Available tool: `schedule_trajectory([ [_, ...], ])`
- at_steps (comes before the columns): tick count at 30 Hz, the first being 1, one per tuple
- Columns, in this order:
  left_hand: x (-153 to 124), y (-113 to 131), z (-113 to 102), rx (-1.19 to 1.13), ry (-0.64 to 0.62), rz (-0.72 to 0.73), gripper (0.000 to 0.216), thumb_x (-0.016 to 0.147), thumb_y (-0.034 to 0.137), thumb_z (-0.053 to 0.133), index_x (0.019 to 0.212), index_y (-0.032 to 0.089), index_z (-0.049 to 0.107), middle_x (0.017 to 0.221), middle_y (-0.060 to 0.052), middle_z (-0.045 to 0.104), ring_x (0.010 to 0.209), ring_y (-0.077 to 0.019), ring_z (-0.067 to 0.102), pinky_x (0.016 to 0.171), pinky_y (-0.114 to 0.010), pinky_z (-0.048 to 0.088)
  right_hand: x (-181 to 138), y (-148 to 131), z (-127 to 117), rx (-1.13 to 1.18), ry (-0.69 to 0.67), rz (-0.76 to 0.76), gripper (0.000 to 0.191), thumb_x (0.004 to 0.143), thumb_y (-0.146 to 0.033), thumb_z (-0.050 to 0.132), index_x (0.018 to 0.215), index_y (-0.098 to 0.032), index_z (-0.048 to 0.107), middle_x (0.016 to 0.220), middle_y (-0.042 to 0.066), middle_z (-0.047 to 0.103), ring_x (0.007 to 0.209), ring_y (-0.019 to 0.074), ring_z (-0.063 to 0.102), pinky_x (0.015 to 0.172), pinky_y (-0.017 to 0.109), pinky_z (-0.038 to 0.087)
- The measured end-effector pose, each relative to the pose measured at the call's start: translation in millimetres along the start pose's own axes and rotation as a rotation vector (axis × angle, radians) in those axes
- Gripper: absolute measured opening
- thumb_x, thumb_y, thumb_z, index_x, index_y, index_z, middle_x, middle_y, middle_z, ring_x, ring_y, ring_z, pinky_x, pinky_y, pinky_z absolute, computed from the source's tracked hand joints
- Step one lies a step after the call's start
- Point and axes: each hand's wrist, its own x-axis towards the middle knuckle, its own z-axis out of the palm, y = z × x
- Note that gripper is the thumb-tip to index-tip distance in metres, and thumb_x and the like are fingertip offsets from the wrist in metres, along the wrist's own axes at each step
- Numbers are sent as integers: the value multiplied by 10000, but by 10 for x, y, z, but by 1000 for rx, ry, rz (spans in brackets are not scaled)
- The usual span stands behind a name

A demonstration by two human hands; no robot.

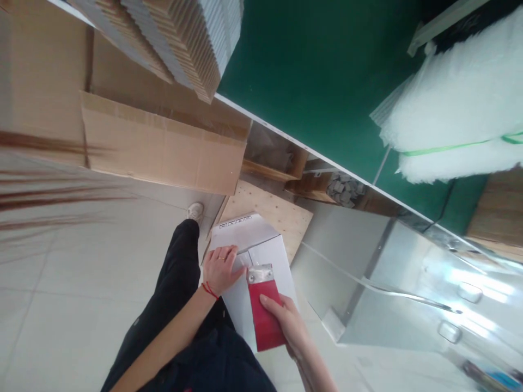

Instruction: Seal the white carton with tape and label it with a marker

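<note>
The white carton (267, 247) is steadied beside the leg (180, 261), over a plywood board (281, 218), by the left hand (220, 268), its grip apart on the flaps. The grip of the right hand (288, 321) is clamped on the red tape dispenser (265, 318) at the seam; the flaps are best kept flush and the blade held low

Even, bright daylight fills the scene, with soft, faint shadows. Strong glare washes over the metal sheet (457, 283) at the lower right. Brown streaks (44, 190) smear the left edge with motion blur. The cardboard stack (171, 38) at the top is blurred, and lines bend toward the frame's edges.
</note>
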Motion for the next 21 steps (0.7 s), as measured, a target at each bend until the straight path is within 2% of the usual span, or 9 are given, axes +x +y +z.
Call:
schedule_trajectory([
  [3, 69, -168, -18, -26, -76, 118, 475, 943, 581, 575, 1108, 147, 675, 987, -107, 731, 892, -265, 646, 769, -398, 445, 0, 57, 7, -3, 18, -20, 640, 607, -664, 885, 900, -110, 754, 772, 99, 748, 666, 224, 675, 636, 286, 496],
  [6, 182, -246, -2, -84, -112, 92, 471, 926, 598, 583, 1049, 151, 667, 971, -113, 708, 890, -272, 639, 788, -397, 477, -23, -4, 43, 6, -30, -34, 659, 621, -680, 872, 918, -105, 750, 756, 91, 739, 661, 216, 667, 633, 283, 486],
  [9, 226, -231, -36, -119, -140, 40, 448, 893, 571, 626, 1048, 151, 641, 988, -128, 688, 912, -287, 633, 832, -408, 507, -67, -187, 84, 19, -60, -50, 619, 630, -649, 881, 904, -112, 744, 760, 83, 738, 663, 207, 661, 629, 276, 473],
  [12, 103, -127, -174, -78, -76, 10, 338, 911, 438, 637, 1086, 148, 618, 1046, -151, 688, 961, -303, 642, 840, -432, 516, -103, -383, 115, 38, -85, -30, 615, 623, -621, 894, 940, -112, 754, 802, 95, 751, 711, 224, 677, 664, 292, 496],
  [14, -24, -7, -265, -142, -73, 175, 135, 940, 253, 591, 1047, 181, 634, 1008, -116, 703, 954, -261, 657, 873, -413, 526, -106, -471, 120, 69, -119, -8, 595, 633, -601, 892, 954, -117, 760, 817, 98, 754, 736, 229, 683, 692, 300, 507],
  [16, -91, 123, -286, -282, -167, 461, 188, 942, 116, 534, 1036, 214, 664, 1004, -80, 725, 997, -218, 672, 960, -382, 528, -91, -522, 103, 46, -109, -16, 555, 637, -603, 880, 891, -126, 752, 772, 82, 738, 689, 207, 659, 658, 283, 483],
  [18, -46, 211, -222, -387, -262, 676, 272, 948, 86, 517, 1091, 239, 691, 1100, -69, 741, 1126, -195, 660, 1064, -353, 497, -64, -553, 66, -89, -45, -55, 524, 629, -609, 863, 802, -134, 726, 709, 60, 709, 620, 177, 608, 591, 260, 427],
  [21, 134, 184, -78, -415, -287, 783, 288, 963, 110, 533, 1128, 269, 707, 1192, -48, 739, 1228, -164, 626, 1123, -299, 457, -39, -594, 2, -313, 9, -93, 505, 629, -616, 825, 756, -142, 704, 683, 56, 694, 587, 175, 579, 543, 260, 381],
])
